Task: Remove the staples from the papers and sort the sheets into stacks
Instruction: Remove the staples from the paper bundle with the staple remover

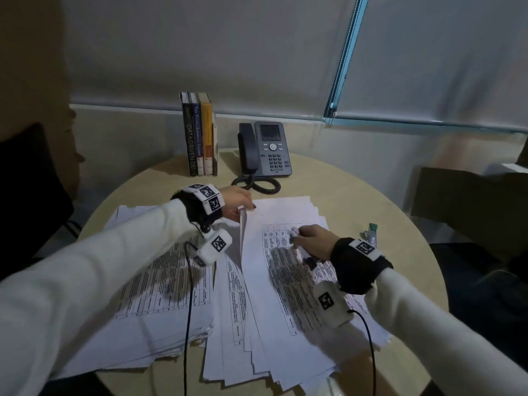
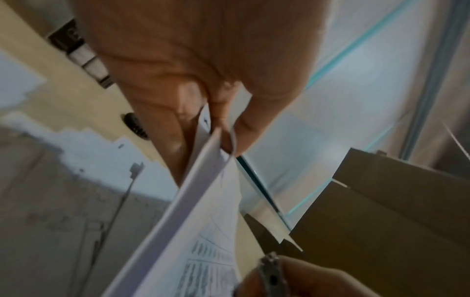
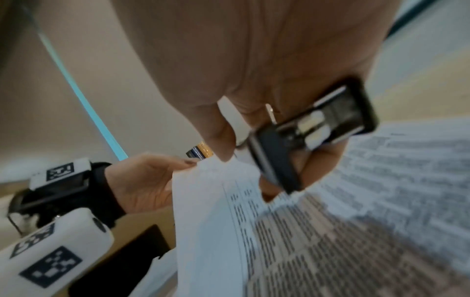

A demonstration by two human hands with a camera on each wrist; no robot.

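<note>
At the far corner of the lifted sheet (image 1: 243, 224), the left hand (image 1: 237, 200) pinches the paper between thumb and fingers. The right hand (image 1: 311, 240) is closed round the staple remover (image 3: 312, 128), pressing on the right-hand stack (image 1: 300, 281). Risk: a fast pull could tear the corner if a staple remains. The sheet's long axis runs away from the person, standing on edge between the stacks.

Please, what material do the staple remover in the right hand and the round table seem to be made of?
Staple remover: it looks like dark plastic, slightly glossy, with grey metal jaws; a bright metallic edge shows in the right wrist view, though that picture is blurred. The right hand grips it.

Round table: pale beige, smooth and matt, probably laminate or wood veneer; no grain is visible, so I cannot say which.
</note>
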